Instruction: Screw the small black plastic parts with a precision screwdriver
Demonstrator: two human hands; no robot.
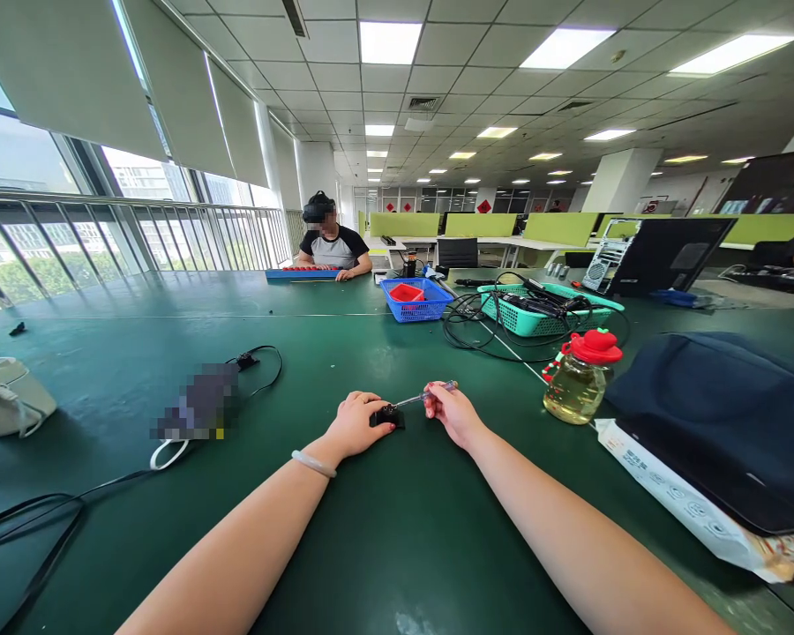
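Note:
My left hand (361,423) is closed on a small black object (390,418) that rests on the green tabletop (397,547). My right hand (451,413) pinches the handle of a screwdriver (411,399). Its thin metal shaft points left, and the tip is at the top of the black object, near my left fingertips. Whether the tip touches the object is too small to tell.
A blue basket (415,309) holds a red item. Black cables fill and surround a teal basket (535,326). Right: a red-lidded bottle (577,388) and dark blue bag (734,406). Left: a corded, blurred item (202,404). Across the table sits a person (334,242) with a headset.

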